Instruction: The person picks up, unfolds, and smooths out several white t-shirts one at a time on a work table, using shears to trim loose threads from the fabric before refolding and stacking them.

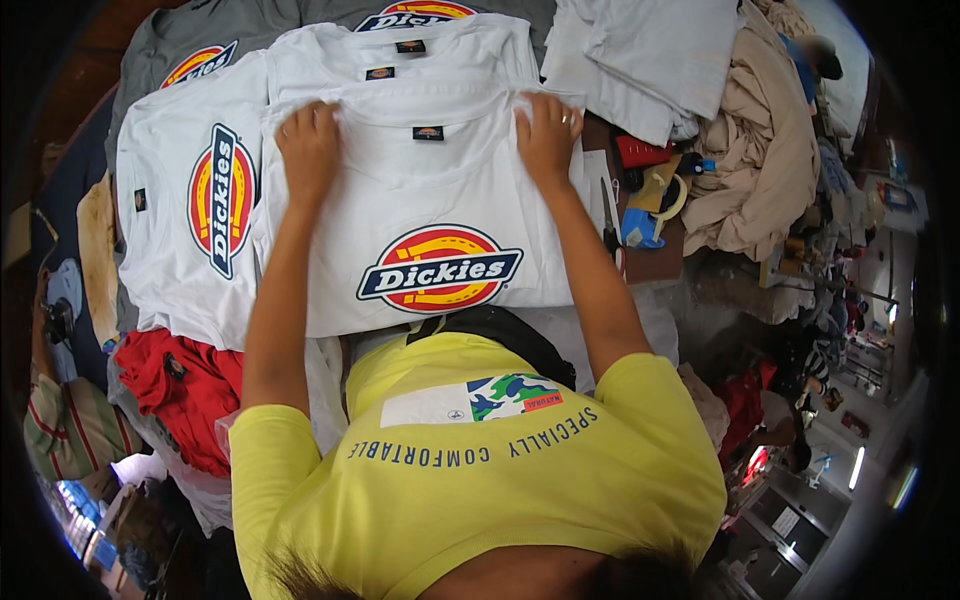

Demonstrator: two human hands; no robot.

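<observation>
A white T-shirt (400, 215) lies spread in front of me, with a red, yellow and dark blue oval print near my waist and a small dark neck label. At its left shoulder edge, the curled fingers of my left hand (309, 148) grip the cloth. My right hand (549, 140), with a ring on one finger, pinches the opposite shoulder; the fingertips are partly hidden. Beyond the collar another white T-shirt (460, 60) shows its neck. One more white T-shirt (165, 190), its print turned sideways, lies beside my left forearm.
Grey T-shirts (150, 60) lie at the far left. Folded white cloth (640, 70) and heaped beige cloth (760, 150) fill the right, near scissors (608, 215) and a tape roll (672, 197). Red cloth (190, 390) sits at near left; a person in a striped garment (80, 425) is beyond.
</observation>
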